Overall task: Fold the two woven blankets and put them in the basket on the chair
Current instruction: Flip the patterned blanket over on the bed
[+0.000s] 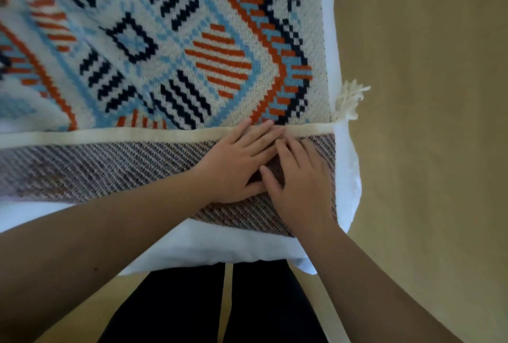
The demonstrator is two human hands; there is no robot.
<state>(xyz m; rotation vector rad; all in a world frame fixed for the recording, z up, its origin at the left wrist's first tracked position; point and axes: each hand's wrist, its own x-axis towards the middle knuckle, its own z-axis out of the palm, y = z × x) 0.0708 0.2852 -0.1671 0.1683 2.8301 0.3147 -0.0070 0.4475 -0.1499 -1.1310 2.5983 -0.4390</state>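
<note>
Head view: a white-covered surface [209, 249] over a tan floor [428, 150] carries the patterned woven blanket [154, 48]. Its cream hem [110, 135] overlies a brown striped layer [90, 169]. Left hand [236, 161] and right hand [299, 186] press flat, fingers extended together, at the hem near the corner tassel [349, 101].

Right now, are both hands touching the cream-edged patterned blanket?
Touching. The head view shows the left hand and right hand lying flat, fingertips on the patterned woven blanket's cream edge.
</note>
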